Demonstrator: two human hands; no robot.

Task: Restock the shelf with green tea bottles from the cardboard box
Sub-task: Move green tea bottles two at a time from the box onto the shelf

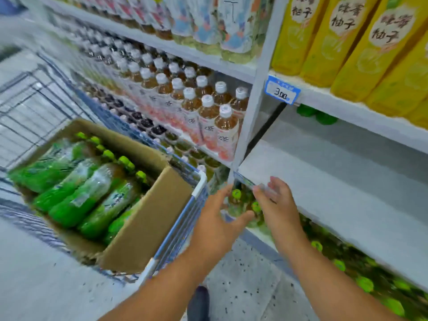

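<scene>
An open cardboard box (148,218) sits in a blue wire cart and holds several green tea bottles (90,193) lying on their sides, with green caps and labels. My left hand (220,218) reaches to the lower shelf and holds a green-capped bottle (235,200) between its fingers and thumb. My right hand (279,205) is beside it, back up, with its fingers curled at the clear strip on the shelf edge (245,179). A second green cap (256,206) shows just left of its palm; whether the hand grips that bottle is hidden. A mostly bare white shelf (335,193) lies above.
The cart's rim (199,184) is just left of my hands. More green-capped bottles (366,283) fill the bottom shelf at right. White-capped brown tea bottles (208,112) stand at mid-left and yellow bottles (347,49) at top right. A dark shoe (199,302) stands on the speckled floor.
</scene>
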